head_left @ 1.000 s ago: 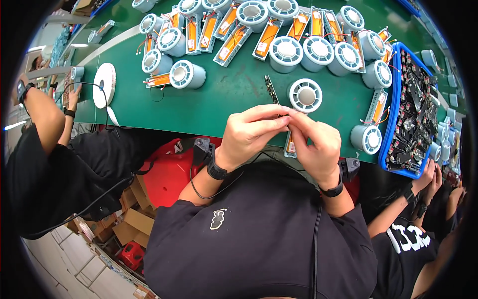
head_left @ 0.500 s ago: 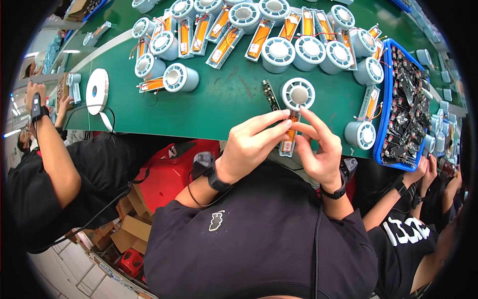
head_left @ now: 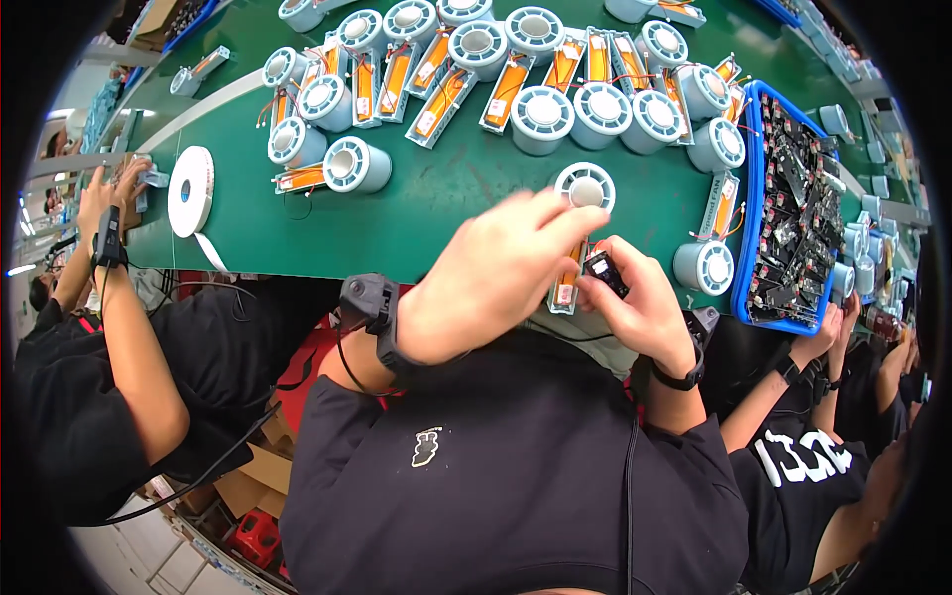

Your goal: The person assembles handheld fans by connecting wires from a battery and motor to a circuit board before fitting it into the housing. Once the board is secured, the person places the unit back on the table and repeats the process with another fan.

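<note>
In front of me lies a light blue handheld fan body with a round head (head_left: 585, 186) and an opened handle (head_left: 562, 296) holding an orange battery. My right hand (head_left: 635, 302) is closed on a small black circuit board (head_left: 605, 271), held up just right of the handle. Thin red wires show between the board and the fan. My left hand (head_left: 501, 263) hovers over the handle, its fingertips just below the fan head. Motion smears its fingers and it covers part of the handle, so I cannot tell whether it grips anything.
Many similar fan bodies (head_left: 542, 117) with orange batteries stand and lie across the back of the green table (head_left: 436, 208). A blue tray (head_left: 751, 208) of black circuit boards is at the right. A white tape roll (head_left: 190, 191) lies left. Co-workers' hands (head_left: 96, 203) are on both sides.
The circuit board beside the fan head has left the table, and one is now in my right hand. My left hand has risen from the handle and moved across it.
</note>
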`<act>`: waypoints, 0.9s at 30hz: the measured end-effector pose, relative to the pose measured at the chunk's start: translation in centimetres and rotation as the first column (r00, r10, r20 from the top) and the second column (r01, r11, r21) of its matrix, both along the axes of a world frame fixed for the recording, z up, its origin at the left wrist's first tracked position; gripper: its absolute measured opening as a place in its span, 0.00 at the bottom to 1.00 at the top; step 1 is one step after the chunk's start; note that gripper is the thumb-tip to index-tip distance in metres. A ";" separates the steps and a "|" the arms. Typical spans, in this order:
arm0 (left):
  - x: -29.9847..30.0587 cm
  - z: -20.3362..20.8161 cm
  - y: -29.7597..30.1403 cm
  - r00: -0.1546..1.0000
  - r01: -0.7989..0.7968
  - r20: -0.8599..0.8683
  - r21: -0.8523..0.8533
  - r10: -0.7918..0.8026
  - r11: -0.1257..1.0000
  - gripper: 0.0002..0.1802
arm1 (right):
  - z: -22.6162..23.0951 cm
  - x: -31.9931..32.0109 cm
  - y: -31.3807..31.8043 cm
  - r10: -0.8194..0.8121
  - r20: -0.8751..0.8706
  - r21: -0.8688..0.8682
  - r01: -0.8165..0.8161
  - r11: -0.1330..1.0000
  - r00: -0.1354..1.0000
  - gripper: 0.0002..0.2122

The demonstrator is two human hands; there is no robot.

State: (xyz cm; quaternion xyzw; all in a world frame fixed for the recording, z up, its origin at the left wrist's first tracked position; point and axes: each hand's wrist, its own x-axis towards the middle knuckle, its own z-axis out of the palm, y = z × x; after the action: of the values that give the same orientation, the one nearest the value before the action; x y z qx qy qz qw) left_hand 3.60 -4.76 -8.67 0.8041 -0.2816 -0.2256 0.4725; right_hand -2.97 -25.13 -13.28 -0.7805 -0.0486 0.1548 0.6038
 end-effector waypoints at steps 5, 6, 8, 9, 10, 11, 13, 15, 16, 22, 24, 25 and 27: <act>1.8 -2.3 -1.4 0.668 0.204 0.666 0.265 -0.332 0.942 0.15 | 2.8 0.1 -0.7 0.217 -0.014 -0.274 -0.212 0.938 0.976 0.11; 1.8 -2.7 -1.6 0.653 0.294 0.620 0.321 -0.434 0.900 0.13 | 2.9 0.0 -0.8 0.283 0.004 -0.375 -0.261 0.890 0.959 0.12; 1.5 -3.1 -1.7 0.651 0.266 0.628 0.338 -0.427 0.903 0.12 | 2.5 -0.9 -0.8 0.248 0.101 -0.530 -0.159 0.833 0.963 0.12; 1.3 -3.2 -1.7 0.646 0.237 0.637 0.356 -0.421 0.904 0.11 | 2.2 -1.3 -0.6 0.229 0.205 -0.658 -0.039 0.752 0.952 0.11; 1.2 -3.3 -1.7 0.641 0.208 0.646 0.374 -0.415 0.904 0.10 | 2.0 -1.6 -0.5 0.226 0.306 -0.756 0.092 0.648 0.925 0.10; 1.1 -3.4 -1.8 0.640 0.214 0.645 0.372 -0.417 0.903 0.10 | 1.7 -1.7 -0.4 0.221 0.303 -0.757 0.094 0.646 0.927 0.10; 1.1 -3.5 -1.7 0.712 0.181 0.627 0.273 -0.317 0.945 0.10 | 1.4 -1.5 0.6 0.003 0.283 -0.743 0.217 0.633 0.959 0.08; 1.1 -3.8 -1.8 0.743 0.161 0.613 0.225 -0.268 0.961 0.09 | 1.4 -1.3 1.1 -0.108 0.273 -0.735 0.279 0.618 0.956 0.08; 1.0 -4.2 -2.1 0.742 0.115 0.634 0.201 -0.219 0.973 0.09 | 1.6 -1.1 1.2 -0.132 0.238 -0.763 0.270 0.588 0.962 0.07; 0.0 -4.0 -2.3 0.685 -0.041 0.723 0.163 -0.091 0.986 0.07 | 1.0 -1.0 1.0 -0.020 0.339 -0.741 0.280 0.610 0.941 0.05; -0.1 -4.2 -2.6 0.620 -0.096 0.780 0.181 -0.084 0.979 0.07 | 0.1 -0.8 0.4 0.040 0.424 -0.659 0.278 0.699 0.905 0.09; -0.2 -4.8 -3.3 0.587 -0.121 0.808 0.142 -0.045 0.982 0.07 | -0.5 -1.4 -0.2 0.011 0.408 -0.627 0.271 0.730 0.913 0.12; 0.0 -5.8 -3.9 0.522 -0.169 0.852 0.064 0.034 0.983 0.07 | -0.8 -1.7 0.6 0.016 0.397 -0.564 0.230 0.793 0.918 0.15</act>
State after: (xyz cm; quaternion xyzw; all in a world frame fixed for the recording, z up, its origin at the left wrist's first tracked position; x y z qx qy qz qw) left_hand 3.62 -8.68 -14.49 0.8581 -0.4114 0.2020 0.2316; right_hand -4.67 -24.52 -14.12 -0.9473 -0.0684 -0.0280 0.3118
